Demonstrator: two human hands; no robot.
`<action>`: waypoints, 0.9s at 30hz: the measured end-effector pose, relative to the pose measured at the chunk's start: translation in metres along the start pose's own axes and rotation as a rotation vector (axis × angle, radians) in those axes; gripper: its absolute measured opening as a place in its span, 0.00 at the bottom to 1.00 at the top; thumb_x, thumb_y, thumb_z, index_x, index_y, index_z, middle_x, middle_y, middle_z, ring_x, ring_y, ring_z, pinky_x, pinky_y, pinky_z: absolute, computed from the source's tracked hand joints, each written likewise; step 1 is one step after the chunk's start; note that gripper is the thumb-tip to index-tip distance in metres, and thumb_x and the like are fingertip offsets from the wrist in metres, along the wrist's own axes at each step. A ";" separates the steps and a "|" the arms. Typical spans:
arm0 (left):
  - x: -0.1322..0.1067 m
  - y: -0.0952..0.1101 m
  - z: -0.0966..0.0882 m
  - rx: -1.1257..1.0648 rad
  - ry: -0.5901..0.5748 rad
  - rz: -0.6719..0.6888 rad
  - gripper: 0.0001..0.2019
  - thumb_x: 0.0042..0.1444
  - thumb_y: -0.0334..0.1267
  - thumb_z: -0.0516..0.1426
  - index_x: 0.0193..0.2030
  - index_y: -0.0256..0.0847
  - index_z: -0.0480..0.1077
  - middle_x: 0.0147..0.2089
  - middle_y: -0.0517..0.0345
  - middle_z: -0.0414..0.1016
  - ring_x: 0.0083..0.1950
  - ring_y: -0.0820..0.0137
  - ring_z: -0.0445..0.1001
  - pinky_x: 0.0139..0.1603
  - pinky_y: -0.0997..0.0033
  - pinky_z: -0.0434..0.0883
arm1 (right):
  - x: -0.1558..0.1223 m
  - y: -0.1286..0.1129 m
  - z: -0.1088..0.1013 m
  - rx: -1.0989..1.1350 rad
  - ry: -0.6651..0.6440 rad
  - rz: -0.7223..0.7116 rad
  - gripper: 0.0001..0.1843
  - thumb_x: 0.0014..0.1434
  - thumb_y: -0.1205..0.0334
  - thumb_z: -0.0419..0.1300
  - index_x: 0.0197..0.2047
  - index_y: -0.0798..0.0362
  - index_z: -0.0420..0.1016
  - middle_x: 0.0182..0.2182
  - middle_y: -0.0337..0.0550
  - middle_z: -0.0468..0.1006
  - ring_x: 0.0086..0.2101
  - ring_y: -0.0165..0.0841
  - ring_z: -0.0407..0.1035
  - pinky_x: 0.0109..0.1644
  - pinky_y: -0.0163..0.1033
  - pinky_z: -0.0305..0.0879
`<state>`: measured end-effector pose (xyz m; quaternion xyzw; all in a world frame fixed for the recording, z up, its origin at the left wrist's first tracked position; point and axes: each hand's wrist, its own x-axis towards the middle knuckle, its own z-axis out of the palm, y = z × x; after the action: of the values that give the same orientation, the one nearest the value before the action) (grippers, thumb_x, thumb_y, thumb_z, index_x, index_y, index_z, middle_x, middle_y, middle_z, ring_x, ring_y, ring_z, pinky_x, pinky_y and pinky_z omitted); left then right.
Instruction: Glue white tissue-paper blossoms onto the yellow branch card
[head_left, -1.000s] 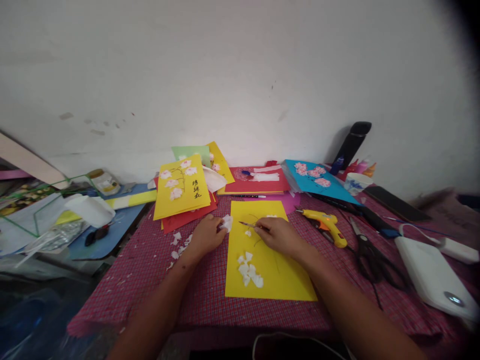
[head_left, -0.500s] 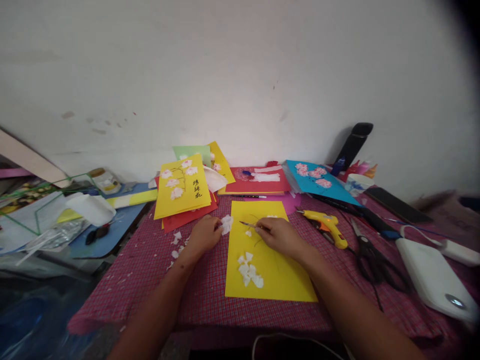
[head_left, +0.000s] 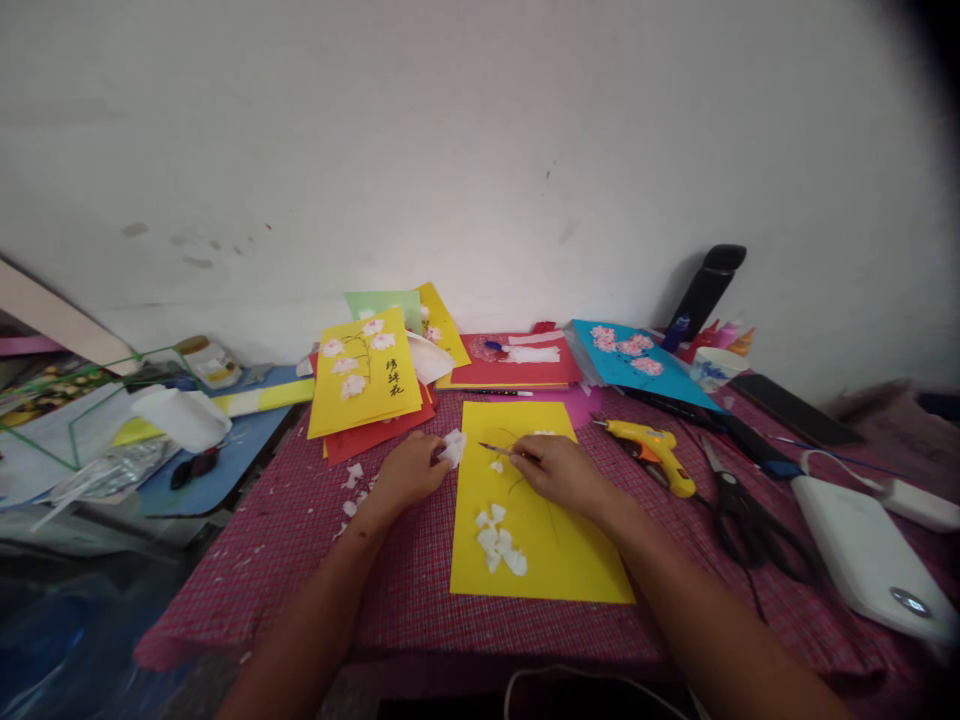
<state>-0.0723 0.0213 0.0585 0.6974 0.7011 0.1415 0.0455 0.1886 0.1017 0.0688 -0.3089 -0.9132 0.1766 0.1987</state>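
My right hand [head_left: 559, 468] grips a thin paintbrush [head_left: 493, 448] with its tip pointing left. It rests over a yellow sheet [head_left: 540, 570] with thin drawn stems, partly hidden by the hand. A loose cluster of torn white paper pieces [head_left: 499, 542] lies on the sheet's lower left, and a tiny white piece sits near the brush. My left hand [head_left: 411, 468] is closed at the sheet's left edge, its fingertips on a crumpled white tissue paper [head_left: 453, 449]. White scraps [head_left: 354, 476] lie beside that wrist on the checked cloth.
Finished yellow flower cards [head_left: 364, 375] stand at the back left, a blue one [head_left: 637, 365] at the back right. To the right are a yellow glue gun [head_left: 652, 450], black-handled scissors [head_left: 750, 525] and a white power bank [head_left: 862, 550]. A patterned paper cup [head_left: 712, 370] stands behind.
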 end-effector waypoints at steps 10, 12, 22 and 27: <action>0.003 -0.004 0.006 -0.084 -0.010 -0.030 0.05 0.54 0.34 0.55 0.32 0.40 0.72 0.36 0.53 0.76 0.40 0.63 0.72 0.39 0.68 0.63 | 0.000 0.000 0.001 0.011 -0.001 0.004 0.11 0.66 0.60 0.54 0.39 0.51 0.77 0.35 0.42 0.81 0.34 0.33 0.72 0.36 0.35 0.58; 0.004 -0.005 0.007 -0.096 0.008 -0.048 0.04 0.53 0.34 0.55 0.29 0.40 0.70 0.33 0.54 0.75 0.36 0.65 0.71 0.36 0.69 0.61 | 0.000 0.001 0.002 0.013 0.007 0.005 0.11 0.66 0.60 0.54 0.39 0.51 0.77 0.35 0.42 0.81 0.33 0.33 0.72 0.36 0.35 0.58; 0.002 0.008 -0.005 -0.754 0.107 -0.190 0.07 0.50 0.39 0.59 0.28 0.39 0.67 0.26 0.64 0.69 0.27 0.73 0.65 0.30 0.74 0.60 | -0.001 -0.001 0.004 0.078 0.078 -0.006 0.08 0.64 0.62 0.55 0.35 0.51 0.75 0.31 0.40 0.79 0.32 0.33 0.70 0.35 0.35 0.56; -0.003 0.025 -0.007 -1.161 -0.036 -0.154 0.11 0.49 0.41 0.63 0.35 0.36 0.73 0.30 0.62 0.73 0.29 0.75 0.66 0.33 0.75 0.63 | 0.002 -0.010 0.008 0.391 0.159 0.138 0.07 0.60 0.60 0.58 0.31 0.52 0.72 0.23 0.34 0.68 0.24 0.29 0.61 0.28 0.34 0.53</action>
<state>-0.0498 0.0174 0.0718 0.5077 0.5565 0.4869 0.4422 0.1786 0.0936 0.0673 -0.3392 -0.8198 0.3384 0.3137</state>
